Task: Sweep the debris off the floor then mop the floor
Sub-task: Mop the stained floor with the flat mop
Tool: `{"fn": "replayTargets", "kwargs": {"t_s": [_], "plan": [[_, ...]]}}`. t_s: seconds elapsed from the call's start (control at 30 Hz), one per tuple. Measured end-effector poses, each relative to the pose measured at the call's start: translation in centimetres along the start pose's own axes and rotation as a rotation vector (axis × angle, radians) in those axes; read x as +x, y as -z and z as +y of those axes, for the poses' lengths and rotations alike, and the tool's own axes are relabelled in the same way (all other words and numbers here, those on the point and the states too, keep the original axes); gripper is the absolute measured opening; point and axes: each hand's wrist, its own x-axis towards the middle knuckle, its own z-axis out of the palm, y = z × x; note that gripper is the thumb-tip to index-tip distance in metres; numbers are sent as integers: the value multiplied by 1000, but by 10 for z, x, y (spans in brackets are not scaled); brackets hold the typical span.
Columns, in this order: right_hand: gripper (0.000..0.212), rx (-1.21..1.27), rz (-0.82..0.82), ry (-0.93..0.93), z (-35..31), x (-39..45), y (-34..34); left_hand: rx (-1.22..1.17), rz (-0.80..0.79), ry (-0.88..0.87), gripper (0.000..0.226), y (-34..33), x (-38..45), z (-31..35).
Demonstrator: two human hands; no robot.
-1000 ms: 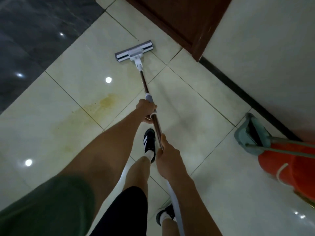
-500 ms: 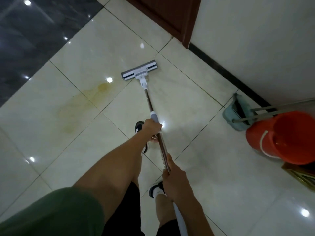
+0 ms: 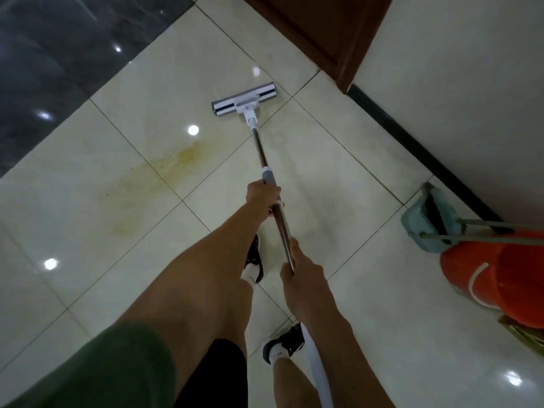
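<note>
- The mop runs its long axis from the person out toward the door frame; its flat head lies on the floor, crosswise to the shaft.
- The yellowish stain lies left of the mop head and nearer the person, so the coming stroke likely swings left.
- The left hand, the grip nearer the head, is clenched round the shaft; the right hand clasps it lower down.
- Right of the mop stand a dustpan and a red bucket.
</note>
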Motion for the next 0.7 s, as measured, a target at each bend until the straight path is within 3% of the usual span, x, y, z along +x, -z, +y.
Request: {"fn": "replayTargets", "kwargs": {"t_s": [0.4, 0.7], "plan": [[57, 26, 24, -2, -176, 164, 11, -60, -17, 50, 10, 71, 136, 191], [59, 11, 34, -17, -188, 162, 17, -118, -96, 75, 15, 79, 147, 195]]}}
